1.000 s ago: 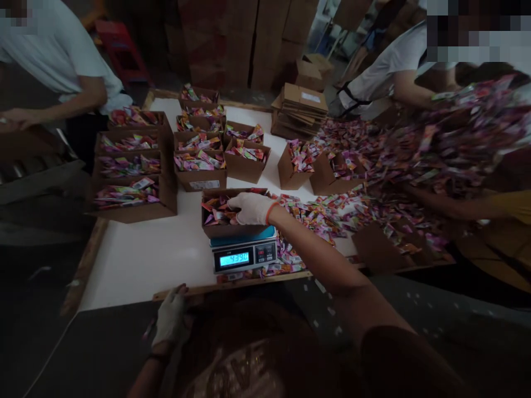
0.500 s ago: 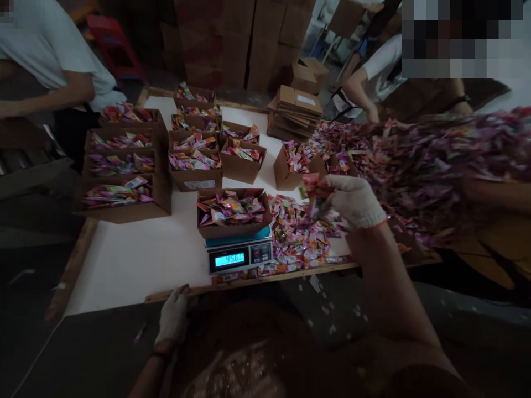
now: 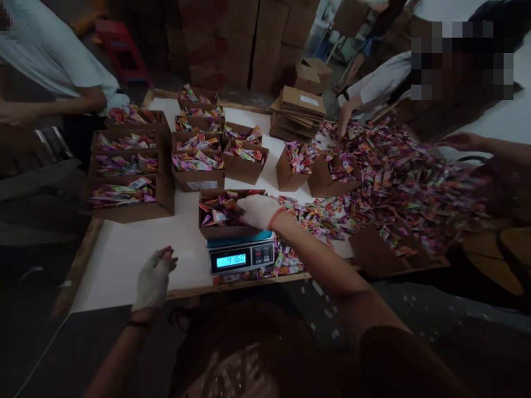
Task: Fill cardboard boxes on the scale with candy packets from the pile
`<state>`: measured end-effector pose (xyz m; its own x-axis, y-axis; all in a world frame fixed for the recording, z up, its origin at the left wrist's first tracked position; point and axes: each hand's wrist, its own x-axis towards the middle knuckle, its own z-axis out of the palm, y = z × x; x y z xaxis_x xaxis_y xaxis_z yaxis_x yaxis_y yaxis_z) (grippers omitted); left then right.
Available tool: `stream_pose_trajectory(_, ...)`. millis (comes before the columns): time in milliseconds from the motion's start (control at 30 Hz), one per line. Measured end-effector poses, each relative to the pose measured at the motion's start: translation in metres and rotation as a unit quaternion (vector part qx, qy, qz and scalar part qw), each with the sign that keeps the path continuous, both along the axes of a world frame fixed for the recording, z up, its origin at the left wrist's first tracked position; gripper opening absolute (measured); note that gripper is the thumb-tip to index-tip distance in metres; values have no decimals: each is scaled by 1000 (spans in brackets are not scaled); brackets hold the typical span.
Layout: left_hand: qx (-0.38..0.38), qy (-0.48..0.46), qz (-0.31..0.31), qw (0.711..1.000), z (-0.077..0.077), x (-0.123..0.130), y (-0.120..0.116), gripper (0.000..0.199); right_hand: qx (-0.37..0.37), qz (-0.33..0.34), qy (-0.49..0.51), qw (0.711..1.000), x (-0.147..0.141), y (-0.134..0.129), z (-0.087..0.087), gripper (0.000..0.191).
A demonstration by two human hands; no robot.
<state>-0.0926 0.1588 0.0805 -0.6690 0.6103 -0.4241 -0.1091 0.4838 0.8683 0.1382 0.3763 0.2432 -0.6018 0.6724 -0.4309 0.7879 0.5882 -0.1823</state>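
Note:
My right hand (image 3: 259,211), in a white glove with an orange cuff, is over the right side of a small cardboard box (image 3: 228,228). Its fingers curl down onto the small wrapped packets (image 3: 219,213) inside, with the tips partly hidden. Beneath that box is a digital scale (image 3: 240,258) with a lit blue display. My left hand (image 3: 153,276), gloved with bare fingertips, hovers over the table's front edge to the left of the scale. Its fingers are loosely bent and hold nothing.
Filled boxes (image 3: 124,213) stand in rows at the left and back of the white table (image 3: 124,260). Flattened cartons (image 3: 298,110) are stacked behind. Loose packets (image 3: 398,171) heap up on the right, where a co-worker's hands (image 3: 346,113) reach in. Another person (image 3: 83,72) stands at left.
My right hand has moved left from above the loose packets to the box on the scale. My left hand has risen off the table edge, leftward. The scale's reading has dropped.

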Motion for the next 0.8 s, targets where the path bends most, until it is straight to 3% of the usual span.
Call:
stream_pose_trajectory(67,55,9,18,998,31,0,33,69,-14,11,-25,1000,-22,3,-9,51)
stream_pose_trajectory(133,89,8,15,996,57,4,57,66,-20,6,-14,1000,-28,7,-13,48)
stream_pose_trajectory(233,114,3,-8,993,75,14,74,63,-14,-34,54,998,-5,11,-4,35)
stream_pose_trajectory(300,115,-6,-11,993,74,18,74,63,-2,-80,128,988,30,11,8,29)
stream_pose_trajectory(400,102,-36,10,994,59,16,63,66,29,-141,195,970,92,9,29,22)
stream_pose_trajectory(467,87,-55,31,994,48,13,54,65,70,-163,163,970,122,6,40,21)
stream_pose_trajectory(533,72,-67,47,994,39,11,46,63,98,-170,108,975,128,3,44,26)
stream_pose_trajectory(600,65,-71,51,994,35,12,41,63,72,-158,87,981,108,-1,38,28)
stream_pose_trajectory(700,68,-72,48,994,38,17,40,67,-4,-117,90,989,44,-1,14,33)
stream_pose_trajectory(800,73,-68,39,994,44,21,39,70,-10,-114,41,993,-15,3,-10,44)
